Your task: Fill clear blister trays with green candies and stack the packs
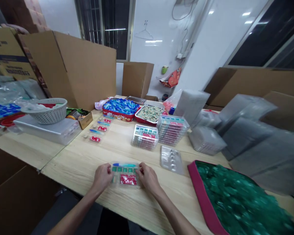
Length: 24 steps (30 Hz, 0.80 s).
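Near the table's front edge lies a clear plastic tray (pixel 117 180), filled with a blue pen-like stick (pixel 123 165), a row of green square pieces (pixel 123 170) and a red packet with white marks (pixel 128 179). My left hand (pixel 103 176) pinches the tray's left edge between thumb and fingers. At its right edge, my right hand (pixel 148 177) grips in the same way. To the right of my right hand, an unfilled clear tray (pixel 171 159) rests on the table. Behind it stand a shorter stack of filled trays (pixel 145 137) and a taller stack (pixel 172 130).
A pink-rimmed bin of green packets (pixel 235 195) occupies the right front. At the back are a tin of blue sticks (pixel 121 108) and a tray of small pale pieces (pixel 150 112). Several red packets (pixel 95 139) with blue sticks lie left of centre. A white basket (pixel 49 112) stands farther left.
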Motion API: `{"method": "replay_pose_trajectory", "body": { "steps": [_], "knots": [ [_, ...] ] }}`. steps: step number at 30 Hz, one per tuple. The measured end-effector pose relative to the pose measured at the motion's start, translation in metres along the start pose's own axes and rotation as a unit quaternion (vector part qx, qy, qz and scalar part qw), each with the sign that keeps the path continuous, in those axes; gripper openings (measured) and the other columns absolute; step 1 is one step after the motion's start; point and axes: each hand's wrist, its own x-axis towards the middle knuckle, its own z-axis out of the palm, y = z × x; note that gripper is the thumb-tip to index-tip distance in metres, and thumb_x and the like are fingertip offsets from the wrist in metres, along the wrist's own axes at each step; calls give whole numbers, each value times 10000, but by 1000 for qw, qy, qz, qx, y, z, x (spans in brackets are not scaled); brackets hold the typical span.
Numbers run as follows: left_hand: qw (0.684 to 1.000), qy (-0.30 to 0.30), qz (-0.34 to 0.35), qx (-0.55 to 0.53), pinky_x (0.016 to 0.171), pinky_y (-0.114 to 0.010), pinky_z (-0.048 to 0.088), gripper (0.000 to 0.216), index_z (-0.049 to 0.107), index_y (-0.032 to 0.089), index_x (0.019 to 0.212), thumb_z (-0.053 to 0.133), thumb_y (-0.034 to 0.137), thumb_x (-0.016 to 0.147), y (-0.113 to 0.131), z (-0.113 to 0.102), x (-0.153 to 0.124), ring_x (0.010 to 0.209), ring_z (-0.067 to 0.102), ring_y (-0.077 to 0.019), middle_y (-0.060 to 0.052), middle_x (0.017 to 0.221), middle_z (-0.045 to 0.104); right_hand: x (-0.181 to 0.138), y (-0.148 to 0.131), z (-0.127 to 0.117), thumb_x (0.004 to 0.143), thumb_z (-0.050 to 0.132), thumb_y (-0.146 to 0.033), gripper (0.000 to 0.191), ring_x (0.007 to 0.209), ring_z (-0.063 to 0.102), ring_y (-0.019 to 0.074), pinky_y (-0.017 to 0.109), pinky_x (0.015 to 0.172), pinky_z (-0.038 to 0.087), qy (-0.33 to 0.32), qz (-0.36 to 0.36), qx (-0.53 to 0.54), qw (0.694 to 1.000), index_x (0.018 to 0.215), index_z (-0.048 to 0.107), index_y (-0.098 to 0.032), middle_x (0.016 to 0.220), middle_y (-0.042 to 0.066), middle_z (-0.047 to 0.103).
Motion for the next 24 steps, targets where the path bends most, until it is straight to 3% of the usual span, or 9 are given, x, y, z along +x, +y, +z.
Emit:
{"method": "replay_pose_trajectory", "body": {
  "steps": [7, 10, 13, 16, 19, 22, 24],
  "knots": [
    [1000, -11, 8, 4, 596, -214, 376, 102, 625, 164, 669, 563, 87, 693, 1, 6, 5, 599, 587, -134, 13, 593, 607, 1, 11, 8, 738, 544, -188, 174, 690, 645, 210, 286, 642, 465, -5, 41, 128, 991, 881, 638, -155, 725, 59, 693],
    [999, 4, 20, -39, 577, -211, 405, 126, 625, 161, 698, 527, 82, 694, -1, 14, 8, 586, 605, -137, 12, 597, 620, -2, 18, 17, 675, 509, -136, 279, 676, 652, 207, 289, 632, 499, 41, 41, 200, 978, 923, 636, -149, 723, 56, 685],
    [988, 37, 41, -146, 576, -224, 450, 158, 633, 154, 779, 510, 109, 690, 6, 15, 21, 577, 617, -147, 16, 607, 624, 2, 17, 9, 707, 505, -203, 328, 686, 661, 212, 302, 628, 526, 112, 19, 267, 957, 1004, 629, -141, 770, 77, 688],
    [974, 60, 66, -210, 584, -237, 484, 196, 644, 135, 833, 528, 141, 675, 37, 3, 47, 589, 625, -159, 6, 626, 633, 23, 13, -26, 748, 528, -310, 359, 657, 645, 205, 301, 594, 523, 164, -11, 285, 944, 1043, 630, -134, 769, 78, 683],
    [973, 70, 100, -194, 611, -234, 483, 228, 666, 112, 866, 541, 121, 676, 87, -14, 90, 634, 629, -159, -18, 672, 655, 64, 15, -73, 747, 541, -354, 401, 674, 635, 202, 303, 612, 512, 205, -26, 265, 942, 1059, 630, -120, 782, 77, 686],
    [974, 73, 116, -178, 647, -233, 467, 227, 692, 111, 862, 543, 100, 691, 134, -17, 143, 692, 632, -162, -41, 721, 678, 112, 26, -109, 726, 538, -364, 421, 664, 631, 203, 302, 618, 496, 235, 10, 216, 948, 1034, 632, -93, 744, 75, 689],
    [977, 75, 118, -161, 664, -244, 456, 252, 702, 104, 893, 547, 83, 696, 155, -11, 172, 717, 632, -172, -59, 748, 691, 137, 35, -120, 699, 539, -362, 388, 658, 630, 210, 300, 607, 481, 249, 39, 185, 950, 957, 652, -95, 707, 74, 687]
  ]
}}
